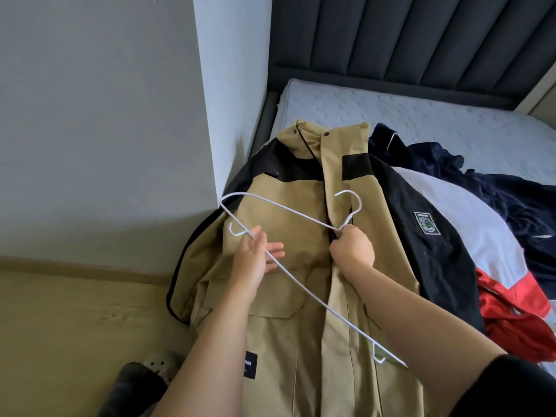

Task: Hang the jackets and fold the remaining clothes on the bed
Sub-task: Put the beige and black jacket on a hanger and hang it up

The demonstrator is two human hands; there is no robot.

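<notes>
A tan jacket with black shoulder panels [288, 236] lies face up across the near corner of the bed, collar toward the headboard. Above it I hold a white wire hanger [304, 288], tilted with its hook pointing up. My right hand [353, 248] grips the hanger's neck just below the hook, right over the jacket's front opening. My left hand [258, 254] touches the hanger's bottom bar with fingers spread. A black, white and red jacket [457, 236] lies to the right, partly under the tan one.
Dark navy clothes [481, 176] are heaped further right on the bare white mattress [421, 115]. A dark padded headboard [406, 40] stands behind. A white wall corner [210, 115] borders the bed's left; wooden floor [75, 326] and my slippered foot [156, 365] lie below.
</notes>
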